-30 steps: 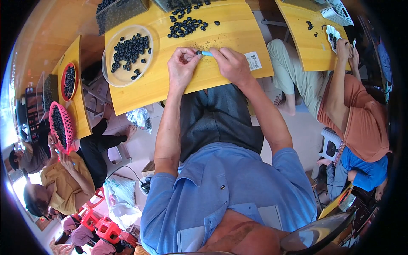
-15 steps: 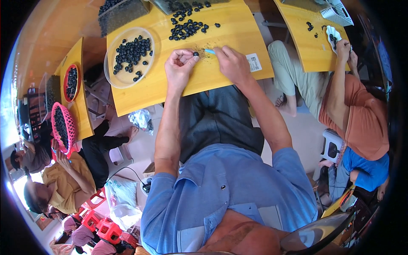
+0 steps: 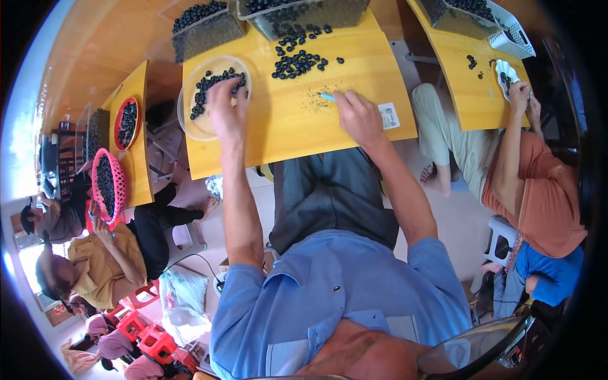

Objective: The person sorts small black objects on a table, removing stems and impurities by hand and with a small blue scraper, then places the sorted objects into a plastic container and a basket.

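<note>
A person in a blue shirt sits at a yellow worktop [image 3: 285, 130]. The left hand [image 3: 228, 111], blurred, is above a clear round dish [image 3: 183, 117], its fingers loosely spread; it hides part of the small dark fruits [image 3: 201, 95] lying in the dish. The right hand [image 3: 356, 115] pinches a thin light-blue tool [image 3: 327, 97], its tip pointing left over a scatter of dark crumbs [image 3: 320, 103]. Just to the right of that hand lies a white printed label [image 3: 388, 116]. Farther back are loose dark fruits [image 3: 297, 64], between the crumbs and a large clear bin [image 3: 304, 25]; a second clear bin [image 3: 209, 39] of fruit stands behind the dish. At a separate table on the left are a red bowl [image 3: 118, 126] and a pink basket [image 3: 120, 190], both with dark fruit; on the right, a co-worker [image 3: 535, 183] bends over a white dish [image 3: 501, 75], near a white perforated basket [image 3: 514, 39].
</note>
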